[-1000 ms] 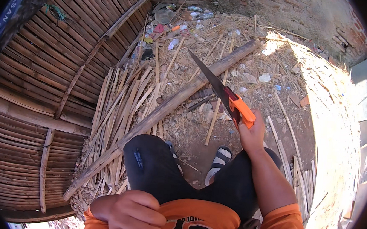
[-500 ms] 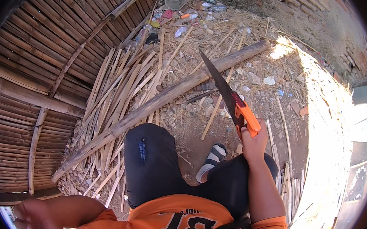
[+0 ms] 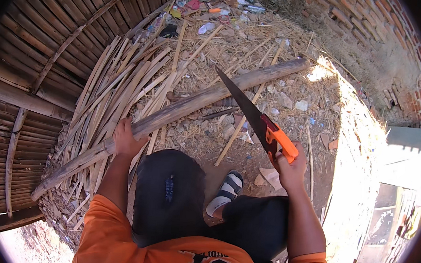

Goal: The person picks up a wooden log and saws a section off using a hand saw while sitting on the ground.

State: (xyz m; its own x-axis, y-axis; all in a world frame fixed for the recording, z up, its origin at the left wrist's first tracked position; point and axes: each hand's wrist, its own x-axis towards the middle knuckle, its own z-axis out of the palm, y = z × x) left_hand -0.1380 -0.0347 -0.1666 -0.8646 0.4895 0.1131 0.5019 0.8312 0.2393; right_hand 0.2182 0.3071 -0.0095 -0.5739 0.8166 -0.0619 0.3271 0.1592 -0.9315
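Note:
In my right hand [image 3: 292, 165] is a handsaw [image 3: 248, 108] with a long dark blade and an orange and red handle. My fingers are closed round that handle, and the tip points up and to the left over a wooden pole [image 3: 208, 99]. The pole lies slantwise across the ground, from near left to far right. My left hand [image 3: 128, 141] grasps it toward its near end, fingers over the far side and thumb on the near side. Between blade and pole I cannot tell whether there is contact.
Split bamboo strips [image 3: 107, 89] lie piled left of the pole, beside a bamboo wall [image 3: 7, 140]. Loose strips, straw and stones cover the dirt. Litter [image 3: 206, 28] is scattered at the back, near a brick wall [image 3: 357, 24]. My bent knee [image 3: 169, 178] is close to the pole.
My left hand has come from the lower left edge onto the pole. The view has shifted; my right hand still holds the saw in much the same pose.

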